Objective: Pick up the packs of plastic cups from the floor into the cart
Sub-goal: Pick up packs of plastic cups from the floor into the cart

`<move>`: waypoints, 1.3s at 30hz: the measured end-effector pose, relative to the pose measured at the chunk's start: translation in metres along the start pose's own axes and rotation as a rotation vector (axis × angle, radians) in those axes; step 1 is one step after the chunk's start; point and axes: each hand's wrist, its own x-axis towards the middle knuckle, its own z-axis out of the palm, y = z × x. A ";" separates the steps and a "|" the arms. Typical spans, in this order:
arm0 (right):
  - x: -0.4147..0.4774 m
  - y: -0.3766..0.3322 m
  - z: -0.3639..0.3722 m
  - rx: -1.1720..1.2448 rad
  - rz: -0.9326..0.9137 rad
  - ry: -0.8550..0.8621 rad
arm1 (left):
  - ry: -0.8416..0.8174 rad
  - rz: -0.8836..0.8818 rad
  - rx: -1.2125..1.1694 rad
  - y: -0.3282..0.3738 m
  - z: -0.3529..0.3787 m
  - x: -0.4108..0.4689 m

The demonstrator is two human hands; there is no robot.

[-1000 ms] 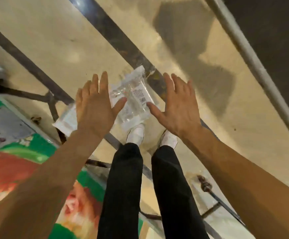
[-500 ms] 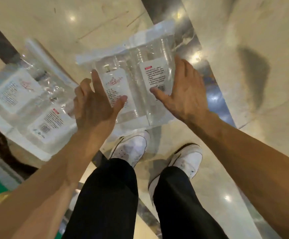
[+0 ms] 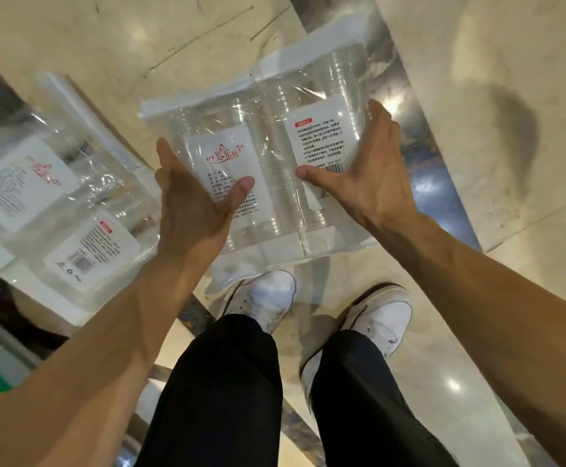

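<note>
Lying between both hands' grip: cup pack (image 3: 268, 170).

Two clear packs of plastic cups are in view. One pack (image 3: 264, 170) sits between two bare hands, the left hand (image 3: 192, 210) at its left edge and the right hand (image 3: 369, 170) at its right edge. It bears two white labels. The second pack (image 3: 59, 210) lies just left of the left hand, also with two white labels. Two white shoes show below the hands.
</note>
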 end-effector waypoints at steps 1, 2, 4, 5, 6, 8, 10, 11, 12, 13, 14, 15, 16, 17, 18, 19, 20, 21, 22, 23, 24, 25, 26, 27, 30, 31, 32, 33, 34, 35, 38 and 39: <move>-0.006 -0.006 -0.011 0.004 0.006 0.011 | 0.000 0.014 0.011 0.009 -0.006 -0.005; -0.013 -0.014 -0.024 0.007 0.009 0.026 | 0.002 0.023 0.022 0.020 -0.014 -0.011; -0.028 -0.030 -0.054 0.020 0.004 0.069 | 0.007 0.040 0.034 0.047 -0.033 -0.024; -0.037 -0.040 -0.073 0.032 0.001 0.087 | 0.008 0.056 0.035 0.063 -0.045 -0.034; -0.046 -0.051 -0.092 0.044 0.008 0.096 | 0.011 0.077 0.028 0.079 -0.058 -0.045; -0.067 -0.071 -0.132 0.081 0.053 0.116 | 0.011 0.114 -0.009 0.113 -0.084 -0.067; -0.091 -0.094 -0.174 0.159 0.107 0.150 | 0.008 0.135 -0.035 0.149 -0.112 -0.088; -0.103 -0.106 -0.197 0.204 0.134 0.171 | 0.003 0.152 -0.042 0.170 -0.127 -0.098; -0.116 -0.118 -0.220 0.242 0.154 0.195 | -0.008 0.169 -0.046 0.192 -0.143 -0.109; -0.129 -0.131 -0.243 0.264 0.167 0.219 | -0.016 0.194 -0.045 0.215 -0.159 -0.121; -0.144 -0.143 -0.268 0.271 0.172 0.254 | -0.028 0.230 -0.036 0.238 -0.174 -0.134; -0.160 -0.156 -0.293 0.260 0.170 0.297 | -0.038 0.278 -0.020 0.263 -0.189 -0.147; -0.176 -0.169 -0.318 0.238 0.159 0.338 | -0.044 0.331 0.001 0.286 -0.204 -0.163; -0.192 -0.182 -0.341 0.220 0.158 0.369 | -0.049 0.379 0.023 0.309 -0.221 -0.178; -0.208 -0.195 -0.363 0.211 0.169 0.394 | -0.058 0.419 0.038 0.330 -0.238 -0.196; -0.225 -0.208 -0.385 0.214 0.190 0.412 | -0.072 0.458 0.045 0.352 -0.256 -0.213; -0.243 -0.220 -0.407 0.228 0.213 0.422 | -0.091 0.501 0.049 0.372 -0.274 -0.231; -0.262 -0.233 -0.429 0.253 0.227 0.424 | -0.111 0.535 0.058 0.393 -0.292 -0.250; -0.282 -0.245 -0.450 0.282 0.233 0.428 | -0.128 0.562 0.083 0.413 -0.309 -0.268; -0.303 -0.255 -0.471 0.311 0.232 0.433 | -0.145 0.584 0.121 0.432 -0.325 -0.286; -0.325 -0.265 -0.491 0.340 0.234 0.448 | -0.162 0.608 0.164 0.450 -0.340 -0.306; -0.348 -0.272 -0.510 0.380 0.245 0.466 | -0.176 0.631 0.207 0.469 -0.352 -0.326; -0.368 -0.278 -0.528 0.417 0.264 0.488 | -0.186 0.653 0.245 0.487 -0.363 -0.344; -0.390 -0.282 -0.544 0.439 0.294 0.513 | -0.200 0.667 0.274 0.505 -0.371 -0.363; -0.461 -0.279 -0.587 0.497 0.353 0.623 | -0.282 0.770 0.320 0.558 -0.382 -0.427; -0.487 -0.276 -0.602 0.524 0.379 0.651 | -0.325 0.824 0.332 0.576 -0.381 -0.451; -0.515 -0.272 -0.616 0.556 0.425 0.677 | -0.367 0.883 0.349 0.594 -0.379 -0.477; -0.544 -0.267 -0.630 0.585 0.474 0.715 | -0.407 0.935 0.364 0.610 -0.374 -0.503; -0.573 -0.262 -0.644 0.601 0.513 0.764 | -0.447 0.983 0.387 0.625 -0.366 -0.531; -0.603 -0.254 -0.655 0.619 0.553 0.804 | -0.487 1.036 0.420 0.639 -0.359 -0.562; -0.690 -0.224 -0.678 0.677 0.656 0.932 | -0.591 1.174 0.512 0.664 -0.328 -0.657; -0.720 -0.212 -0.680 0.690 0.695 0.981 | -0.632 1.199 0.535 0.667 -0.314 -0.687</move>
